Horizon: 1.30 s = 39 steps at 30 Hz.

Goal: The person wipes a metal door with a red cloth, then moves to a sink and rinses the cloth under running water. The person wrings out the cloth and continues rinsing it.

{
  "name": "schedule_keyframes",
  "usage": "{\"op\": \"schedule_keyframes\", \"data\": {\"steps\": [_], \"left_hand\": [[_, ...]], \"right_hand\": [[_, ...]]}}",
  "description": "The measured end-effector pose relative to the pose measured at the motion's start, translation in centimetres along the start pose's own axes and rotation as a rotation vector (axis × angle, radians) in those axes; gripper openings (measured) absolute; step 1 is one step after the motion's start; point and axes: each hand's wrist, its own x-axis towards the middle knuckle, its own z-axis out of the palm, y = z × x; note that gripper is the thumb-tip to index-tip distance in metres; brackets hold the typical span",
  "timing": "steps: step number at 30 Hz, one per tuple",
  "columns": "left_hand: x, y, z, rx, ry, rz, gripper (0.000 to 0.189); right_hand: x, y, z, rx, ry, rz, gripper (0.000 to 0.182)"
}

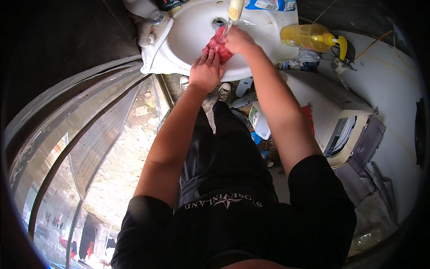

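A wet, crumpled red cloth (224, 53) lies in the front of the white washbasin (188, 43), bunched against its inner wall. My left hand (206, 70) rests over the front rim, its fingers laid across the cloth's left side and holding it there. On the cloth's upper right, my right hand (238, 40) is curled around a bunch of it and is slightly blurred. Water (227, 28) runs from a pale spout (235, 9) onto the cloth beside my right hand. Behind the cloth the drain (219, 22) is partly visible.
A yellow pump bottle (302, 37) lies right of the basin. A comb (162, 33) sits on the left ledge, a blue packet (271, 4) at the back. Below right are a washing machine (322, 97), a white plastic bottle (259, 121) and slippers (244, 86). A screened window (111, 151) borders the left.
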Motion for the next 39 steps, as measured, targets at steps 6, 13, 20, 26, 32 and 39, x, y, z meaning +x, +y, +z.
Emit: {"op": "schedule_keyframes", "data": {"steps": [6, 13, 20, 26, 32, 39], "left_hand": [[0.4, 0.2, -1.1, -0.051, -0.039, -0.049, 0.037], [2.2, 0.5, -1.6, -0.127, -0.195, -0.248, 0.039], [3.0, 1.2, 0.0, -0.121, -0.239, -0.204, 0.055], [1.0, 0.9, 0.5, -0.021, -0.038, -0.037, 0.041], [0.9, 1.2, 0.2, -0.005, -0.08, -0.075, 0.043], [1.3, 1.1, 0.7, -0.032, -0.114, -0.079, 0.044]], "right_hand": [[-1.1, -2.7, 2.8, 0.041, -0.001, 0.054, 0.053], [2.0, 2.8, -1.1, 0.311, -0.294, 0.339, 0.08], [-1.6, -1.3, -2.5, -0.076, -0.04, 0.157, 0.06], [-0.2, -1.9, 2.5, -0.029, 0.088, 0.2, 0.046], [0.5, -2.0, 0.7, 0.028, -0.103, 0.124, 0.049], [1.7, 3.1, -0.7, -0.094, -0.054, 0.162, 0.055]]}}
